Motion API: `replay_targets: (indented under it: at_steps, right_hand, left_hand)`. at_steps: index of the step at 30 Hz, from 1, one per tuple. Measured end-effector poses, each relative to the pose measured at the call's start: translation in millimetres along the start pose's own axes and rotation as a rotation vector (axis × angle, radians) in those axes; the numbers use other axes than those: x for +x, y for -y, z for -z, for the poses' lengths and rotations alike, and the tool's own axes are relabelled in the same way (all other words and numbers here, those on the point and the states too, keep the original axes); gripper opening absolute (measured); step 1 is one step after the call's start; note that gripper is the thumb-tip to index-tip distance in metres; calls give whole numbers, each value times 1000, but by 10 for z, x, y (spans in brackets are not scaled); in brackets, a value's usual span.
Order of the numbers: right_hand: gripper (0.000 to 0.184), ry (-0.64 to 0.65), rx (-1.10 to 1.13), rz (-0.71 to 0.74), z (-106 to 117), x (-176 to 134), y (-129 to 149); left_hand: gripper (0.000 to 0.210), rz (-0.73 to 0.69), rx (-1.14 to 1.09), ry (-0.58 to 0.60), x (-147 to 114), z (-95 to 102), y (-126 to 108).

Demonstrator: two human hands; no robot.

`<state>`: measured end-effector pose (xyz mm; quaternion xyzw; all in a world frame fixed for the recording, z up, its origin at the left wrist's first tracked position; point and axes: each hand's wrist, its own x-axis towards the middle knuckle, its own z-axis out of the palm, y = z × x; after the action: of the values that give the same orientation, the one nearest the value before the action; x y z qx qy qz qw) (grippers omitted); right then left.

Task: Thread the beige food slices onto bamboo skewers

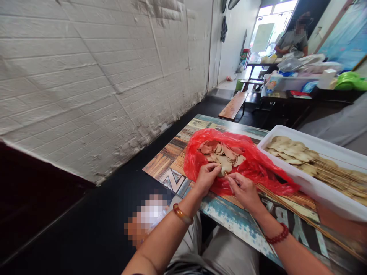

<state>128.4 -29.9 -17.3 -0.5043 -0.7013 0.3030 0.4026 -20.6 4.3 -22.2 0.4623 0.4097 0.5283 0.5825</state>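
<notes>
My left hand (208,176) pinches the edge of a thin, pale beige food slice (226,167) over an open red plastic bag (259,162). Between the fingers of my right hand (243,188) is a thin wooden skewer (226,174), its tip at the slice's near edge and its long end running back under my forearm. Whether the tip has gone into the slice is too small to tell. More loose slices (220,150), beige and pinkish, lie heaped in the bag.
To the right, a white plastic tray (283,167) holds skewered slices (292,147). Bare skewers (289,206) lie along the patterned table (160,160). A brick-patterned wall (114,76) stands left. Beyond are a wooden bench (233,105), a cluttered table and a person (295,42).
</notes>
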Motion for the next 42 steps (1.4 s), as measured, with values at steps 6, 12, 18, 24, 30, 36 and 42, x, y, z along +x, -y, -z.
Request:
replay_targets:
  at_steps: [6, 12, 18, 24, 30, 36, 42]
  right_hand:
    - [31, -14, 53, -17, -4, 9, 43]
    - [32, 6, 176, -60, -6, 31, 16]
    - [34, 5, 219, -76, -13, 46, -2]
    - [34, 68, 215, -95, -14, 26, 28]
    - [33, 81, 165, -74, -5, -6, -15]
    - [31, 50, 86, -50, -22, -15, -33]
    - [31, 49, 37, -10, -37, -21, -7]
  left_hand:
    - [26, 25, -32, 41, -8, 3, -17]
    - [32, 88, -291, 67, -6, 13, -66]
    - [34, 164, -329, 120, -21, 17, -56]
    - [27, 158, -460, 35, 38, 58, 11]
    - [30, 186, -554, -22, 52, 80, -11]
    - [35, 195, -524, 37, 26, 73, -20]
    - [39, 204, -528, 20, 41, 61, -19]
